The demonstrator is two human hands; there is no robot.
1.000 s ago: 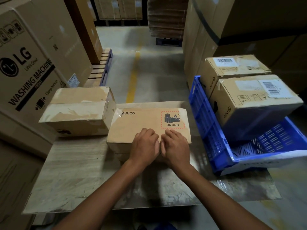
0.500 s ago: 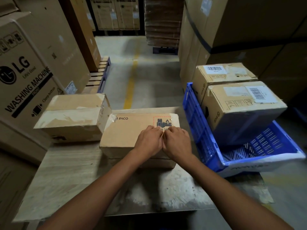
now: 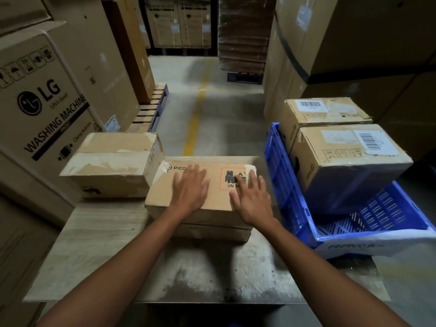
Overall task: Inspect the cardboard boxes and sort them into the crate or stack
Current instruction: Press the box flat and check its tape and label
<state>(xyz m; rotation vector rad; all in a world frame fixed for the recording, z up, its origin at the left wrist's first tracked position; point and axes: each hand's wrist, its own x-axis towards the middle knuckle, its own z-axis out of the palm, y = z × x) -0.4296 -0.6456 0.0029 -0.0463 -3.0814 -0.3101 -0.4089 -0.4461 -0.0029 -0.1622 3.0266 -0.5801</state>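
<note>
A flat PICO cardboard box (image 3: 165, 185) with a red-bordered battery label lies on top of a second flat box (image 3: 212, 231) in the middle of the wooden board (image 3: 94, 251). My left hand (image 3: 190, 187) rests palm down on the box's lid, fingers spread. My right hand (image 3: 251, 197) lies flat over the label near the lid's right end, fingers apart. A taped, scuffed box (image 3: 111, 161) stands to the left. On the right, a blue crate (image 3: 285, 185) holds two labelled boxes, one nearer (image 3: 346, 161) and one behind (image 3: 325, 112).
A tall LG washing machine carton (image 3: 47, 102) rises at the left. Large stacked cartons (image 3: 342, 43) wall in the right side. Beyond the board, a concrete aisle with a yellow line (image 3: 194, 121) runs to a pallet stack (image 3: 243, 31).
My hands were pressed together with fingers curled on the box's near side. They have slid forward and apart and now lie flat and spread on the lid.
</note>
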